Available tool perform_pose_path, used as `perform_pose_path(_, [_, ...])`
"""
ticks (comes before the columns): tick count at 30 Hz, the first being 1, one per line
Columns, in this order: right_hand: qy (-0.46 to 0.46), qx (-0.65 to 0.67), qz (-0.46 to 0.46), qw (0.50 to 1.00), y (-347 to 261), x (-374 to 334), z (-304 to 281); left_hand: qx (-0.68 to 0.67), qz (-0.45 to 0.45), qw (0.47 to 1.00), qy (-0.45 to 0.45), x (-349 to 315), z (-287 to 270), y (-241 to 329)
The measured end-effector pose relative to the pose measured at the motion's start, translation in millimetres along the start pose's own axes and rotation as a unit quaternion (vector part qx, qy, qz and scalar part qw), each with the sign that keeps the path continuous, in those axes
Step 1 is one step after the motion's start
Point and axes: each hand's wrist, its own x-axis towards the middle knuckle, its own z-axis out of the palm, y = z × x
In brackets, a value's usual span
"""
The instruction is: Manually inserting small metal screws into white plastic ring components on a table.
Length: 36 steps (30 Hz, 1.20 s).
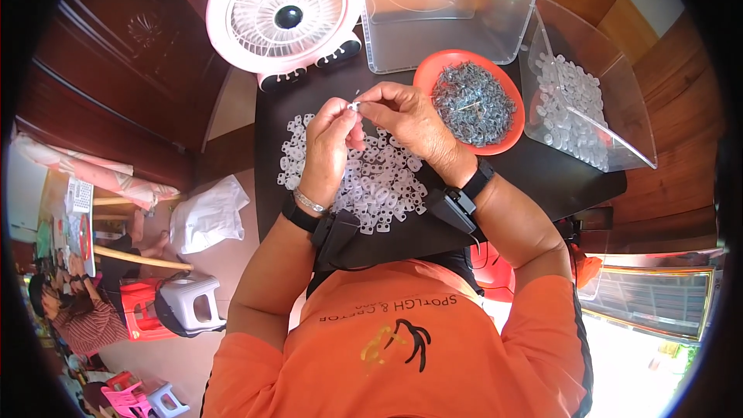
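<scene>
My left hand (331,139) and my right hand (410,118) meet above the dark table, fingertips pinched together. Between them is a small white plastic piece (354,106), held by the left fingers while the right thumb and forefinger press at it. Whether the right fingers also grip a tiny metal part is too small to tell. Under and around my hands lies a spread pile of small white plastic pieces with holes (379,186). Close to my right hand stands an orange-red plate (517,120) heaped with small grey metal pieces (474,104).
A pink animal-shaped fan (288,15) stands at the far left of the table (534,178). Behind the plate is a clear plastic bin (441,31); to its right, a tilted clear container (627,128) holds white round pieces (573,108). Stools (190,302) and a seated person (81,313) are at left.
</scene>
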Motion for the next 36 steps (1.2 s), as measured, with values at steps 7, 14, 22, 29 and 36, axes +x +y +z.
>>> perform_pose_path(7, [-0.002, -0.110, -0.001, 0.994, -7, 1, -3, 0.109, 0.010, 0.994, -0.013, 3, -5, 8])
perform_pose_path(14, [0.014, -0.224, -0.070, 0.972, -14, -1, -5, 0.182, 0.051, 0.981, -0.038, 2, -5, 9])
perform_pose_path(22, [0.002, -0.087, -0.005, 0.996, -8, -1, -3, 0.072, 0.036, 0.994, -0.070, 1, -2, 10])
perform_pose_path(29, [-0.028, -0.036, -0.009, 0.999, -7, 1, -7, 0.062, 0.049, 0.994, -0.074, 2, 2, 15])
perform_pose_path(36, [0.043, -0.217, -0.123, 0.967, -65, 2, -33, 0.090, 0.034, 0.995, -0.015, 4, -2, 9])
